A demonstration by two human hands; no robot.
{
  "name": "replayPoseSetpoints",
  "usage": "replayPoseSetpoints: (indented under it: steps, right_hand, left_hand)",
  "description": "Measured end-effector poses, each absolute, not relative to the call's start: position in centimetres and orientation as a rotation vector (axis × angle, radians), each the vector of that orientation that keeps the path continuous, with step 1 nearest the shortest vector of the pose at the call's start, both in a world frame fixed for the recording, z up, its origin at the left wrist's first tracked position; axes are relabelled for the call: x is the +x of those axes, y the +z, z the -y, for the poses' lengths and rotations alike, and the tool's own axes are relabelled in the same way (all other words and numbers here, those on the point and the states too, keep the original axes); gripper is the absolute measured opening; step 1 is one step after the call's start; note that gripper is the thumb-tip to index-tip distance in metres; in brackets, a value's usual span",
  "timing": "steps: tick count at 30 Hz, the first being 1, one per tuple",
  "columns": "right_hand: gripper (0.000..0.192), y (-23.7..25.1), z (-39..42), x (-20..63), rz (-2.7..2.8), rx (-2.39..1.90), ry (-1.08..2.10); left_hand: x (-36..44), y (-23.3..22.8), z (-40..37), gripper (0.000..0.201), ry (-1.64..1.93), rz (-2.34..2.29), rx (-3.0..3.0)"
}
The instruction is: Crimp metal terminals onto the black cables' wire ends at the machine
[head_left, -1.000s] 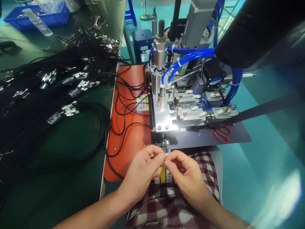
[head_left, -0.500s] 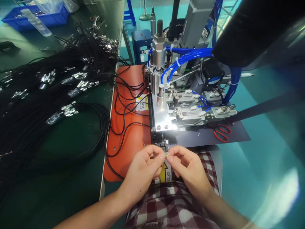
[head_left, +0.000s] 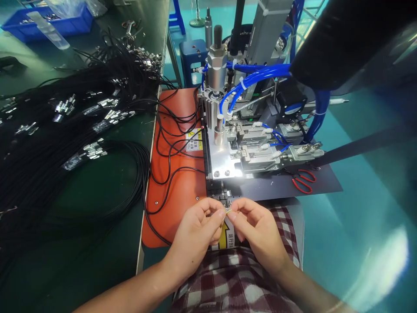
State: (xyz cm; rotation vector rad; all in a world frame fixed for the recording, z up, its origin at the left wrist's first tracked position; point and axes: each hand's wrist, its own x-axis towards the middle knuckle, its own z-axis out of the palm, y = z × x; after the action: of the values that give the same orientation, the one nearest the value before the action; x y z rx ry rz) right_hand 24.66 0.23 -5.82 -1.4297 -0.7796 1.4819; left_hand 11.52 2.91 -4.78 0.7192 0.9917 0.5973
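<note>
A tiny metal part [head_left: 228,211] is pinched between the closed fingers of the left hand [head_left: 195,232] and right hand [head_left: 257,230], just before a machine [head_left: 224,161].

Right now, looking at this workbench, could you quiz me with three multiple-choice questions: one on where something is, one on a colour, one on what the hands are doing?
1. Where do the scissors lie?
A. on the dark plate right of the machine
B. in the blue bin
C. on the cable pile

2. What colour are the air hoses on the machine?
A. red
B. blue
C. yellow

3. How do the hands stand?
A. both flat on the mat
B. one gripping the scissors
C. both pinching a small part between fingertips

Answers: 1 A, the red handles rest on the dark plate beside the machine. 2 B, the hoses looping off the cylinder are blue. 3 C, the left hand and right hand meet at a small part near the mat.
</note>
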Motion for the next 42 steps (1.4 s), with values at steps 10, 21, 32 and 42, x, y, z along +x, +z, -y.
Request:
replayPoseSetpoints:
  steps: [10, 21, 32, 42]
  right_hand:
    - [0.016, -5.8, -0.1, 24.66, 0.836, -1.425, 1.4]
    - [0.023, -5.88, -0.22, 24.62, 0.75, -1.421, 1.489]
    - [0.017, -6.44, 0.15, 24.75, 0.796, -1.417, 1.437]
    - [0.013, -6.12, 0.16, 25.02, 0.971, -1.426, 1.345]
  left_hand:
    - [11.44, -5.06, -2.75, 0.019, 0.591, -0.999, 0.756]
    - [11.63, -5.04, -2.58, 0.021, 0.647, -0.988, 0.696]
    - [11.71, -5.35, -2.29, 0.015, 0.683, -0.962, 0.676]
    - [11.7, -4.64, -2.3, 0.017, 0.686, -0.974, 0.705]
